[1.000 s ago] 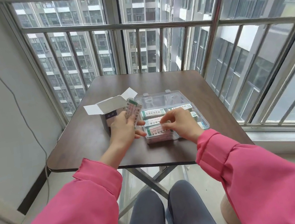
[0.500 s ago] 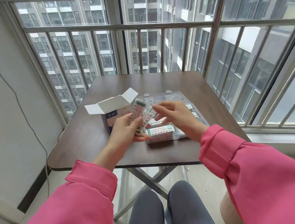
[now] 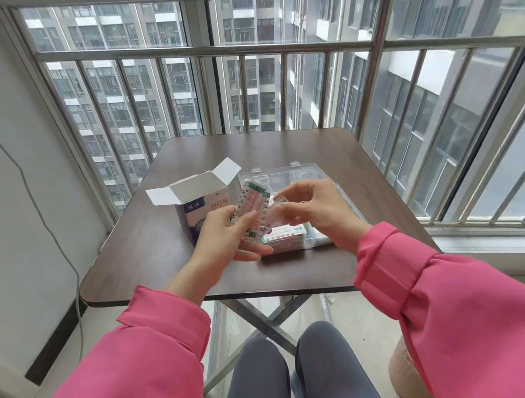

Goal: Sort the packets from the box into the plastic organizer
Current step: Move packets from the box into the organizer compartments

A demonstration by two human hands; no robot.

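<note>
My left hand (image 3: 225, 236) holds a small stack of white packets with green and red print (image 3: 253, 205), fanned upward above the table. My right hand (image 3: 315, 210) pinches the right edge of one packet (image 3: 273, 218) in that stack. Behind the left hand stands the open white and blue box (image 3: 201, 204), flaps up. Under both hands lies the clear plastic organizer (image 3: 284, 174), its lid open toward the window. More packets (image 3: 283, 235) lie in its near compartment; my hands hide most of the other compartments.
A dark brown folding table (image 3: 144, 249) carries everything. Metal window bars (image 3: 369, 76) run close behind and to the right of it. A white wall with a hanging cable (image 3: 15, 163) is at the left. My knees are under the near table edge.
My right hand left the packets in the organizer's near compartment, rose to the stack in my left hand and took hold of one packet. The left hand lifted slightly with the stack.
</note>
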